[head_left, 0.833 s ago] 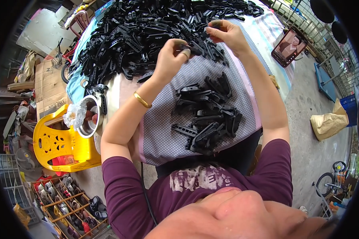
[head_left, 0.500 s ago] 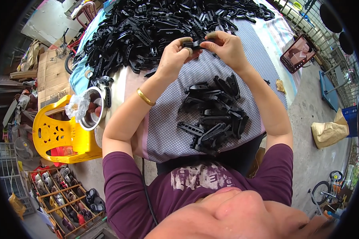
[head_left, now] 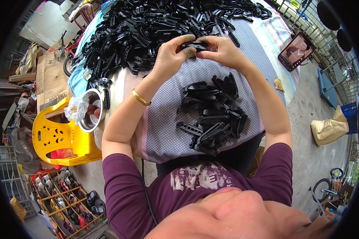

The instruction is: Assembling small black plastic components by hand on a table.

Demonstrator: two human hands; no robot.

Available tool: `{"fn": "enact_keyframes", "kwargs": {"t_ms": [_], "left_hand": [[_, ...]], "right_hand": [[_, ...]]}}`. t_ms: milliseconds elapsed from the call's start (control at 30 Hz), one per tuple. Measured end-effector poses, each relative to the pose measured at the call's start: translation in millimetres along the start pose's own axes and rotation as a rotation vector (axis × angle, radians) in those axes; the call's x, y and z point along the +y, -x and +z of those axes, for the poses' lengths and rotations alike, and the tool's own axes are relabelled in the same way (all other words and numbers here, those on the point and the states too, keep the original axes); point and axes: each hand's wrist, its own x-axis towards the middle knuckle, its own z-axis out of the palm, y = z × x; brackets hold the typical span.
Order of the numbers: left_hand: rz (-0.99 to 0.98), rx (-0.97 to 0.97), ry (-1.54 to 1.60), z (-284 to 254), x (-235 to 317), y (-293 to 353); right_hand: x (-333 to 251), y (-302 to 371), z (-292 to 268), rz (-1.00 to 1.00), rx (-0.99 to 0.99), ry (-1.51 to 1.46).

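Between both hands, over the far part of the cloth, is a black plastic part (head_left: 196,46). My left hand (head_left: 175,53) pinches its left end between thumb and fingers, with a gold bangle on that wrist. At its right end, my right hand (head_left: 221,49) grips it the same way, fingers partly covering it. A big heap of similar long black parts (head_left: 147,32) spreads behind and left of my hands. Nearer to me, a smaller pile of black parts (head_left: 213,115) lies on the dotted grey cloth (head_left: 163,131).
A metal bowl (head_left: 101,115) with reddish round fruit and a clear plastic bag sits on the left by a yellow chair (head_left: 64,131). A phone (head_left: 296,51) stands at the table's right edge. Beyond it are a blue trolley (head_left: 327,87) and a brown paper sack (head_left: 329,129).
My hands have come closer together around the black part, and its position between them has turned more level. The near pile looks the same.
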Motion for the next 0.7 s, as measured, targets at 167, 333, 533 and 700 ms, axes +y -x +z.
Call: {"fn": "enact_keyframes", "kwargs": {"t_ms": [167,333,533,700], "left_hand": [[0.157,-0.005,-0.256,3,10,4],[0.164,0.013,-0.116,1,9,1],[-0.045,-0.265,-0.227,6,2,10],[0.000,-0.583,-0.357,10,-6,1]], "right_hand": [[-6,3,-1,0.004,-0.010,0.015],[-13,4,-1,-0.082,0.132,0.291],[6,-4,-28,0.204,-0.147,-0.253],[51,-29,-28,-0.040,0.203,0.174]]}}
